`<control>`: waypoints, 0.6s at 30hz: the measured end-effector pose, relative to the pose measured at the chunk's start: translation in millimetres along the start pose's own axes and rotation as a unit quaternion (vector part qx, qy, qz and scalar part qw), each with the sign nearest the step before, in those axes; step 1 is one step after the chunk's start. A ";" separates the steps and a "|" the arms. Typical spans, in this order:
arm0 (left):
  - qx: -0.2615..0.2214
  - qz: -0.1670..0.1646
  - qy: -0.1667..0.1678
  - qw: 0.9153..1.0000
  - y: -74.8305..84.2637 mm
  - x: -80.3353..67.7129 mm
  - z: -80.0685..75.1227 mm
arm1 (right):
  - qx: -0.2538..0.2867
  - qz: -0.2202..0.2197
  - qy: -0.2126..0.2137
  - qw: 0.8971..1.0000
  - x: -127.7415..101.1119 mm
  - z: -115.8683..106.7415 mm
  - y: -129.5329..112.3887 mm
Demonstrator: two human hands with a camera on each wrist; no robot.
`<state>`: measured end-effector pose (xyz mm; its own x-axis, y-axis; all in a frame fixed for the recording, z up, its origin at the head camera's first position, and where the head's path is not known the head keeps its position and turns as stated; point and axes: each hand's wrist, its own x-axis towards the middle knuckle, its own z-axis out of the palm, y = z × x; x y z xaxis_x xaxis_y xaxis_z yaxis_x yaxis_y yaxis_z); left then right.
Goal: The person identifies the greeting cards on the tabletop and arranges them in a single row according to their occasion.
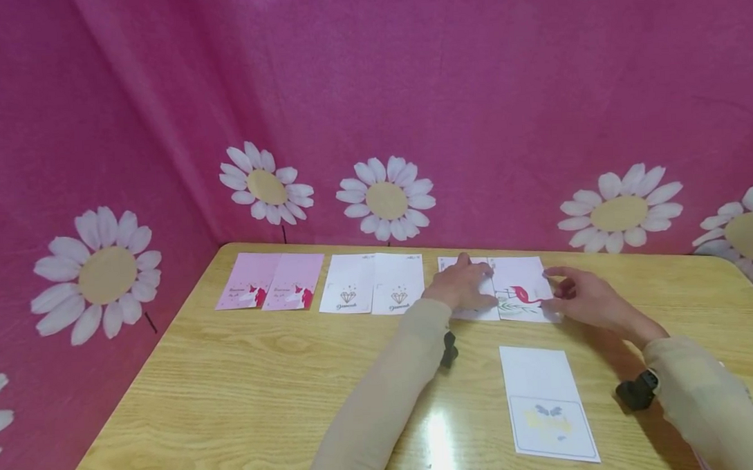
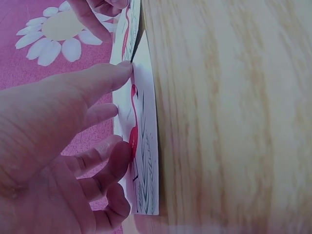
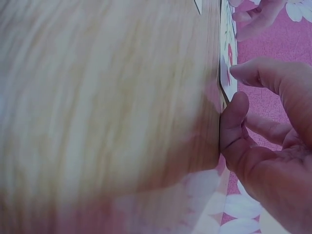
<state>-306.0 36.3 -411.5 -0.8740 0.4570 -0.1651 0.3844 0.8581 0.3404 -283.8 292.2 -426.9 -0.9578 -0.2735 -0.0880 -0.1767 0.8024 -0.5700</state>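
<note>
Two white flamingo cards lie side by side on the wooden table. My left hand rests over the left flamingo card, fingers spread, hiding much of it. In the left wrist view its thumb reaches the seam between the two cards. The right flamingo card shows a red bird above green leaves. At that card's right edge is my right hand, with its fingertips touching the edge and the thumb near the lower corner. In the right wrist view the thumb meets the card's surface.
To the left lie two white diamond cards side by side, then two pink cards. A white card with a butterfly and yellow lettering lies nearer the front. Behind the table hangs a pink cloth with large daisies.
</note>
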 end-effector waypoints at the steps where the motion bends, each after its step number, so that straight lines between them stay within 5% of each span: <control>1: 0.001 0.000 -0.001 1.000 0.1 -0.2 0.0 | -0.003 -0.004 0.000 1.000 -0.2 0.0 -0.2; 11: -0.025 -0.001 0.009 1.000 -0.5 -4.8 -2.9 | 0.000 0.002 -0.005 1.000 -0.9 1.5 -0.4; 18: -0.063 0.032 0.020 0.997 -3.5 -12.0 -11.2 | 0.039 0.021 0.002 0.999 -5.6 -0.3 5.6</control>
<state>-300.2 25.2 -400.3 -0.8614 0.4974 -0.1031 0.4011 0.7906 0.4628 -279.5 298.4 -429.3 -0.9647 -0.2392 -0.1101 -0.1188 0.7685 -0.6287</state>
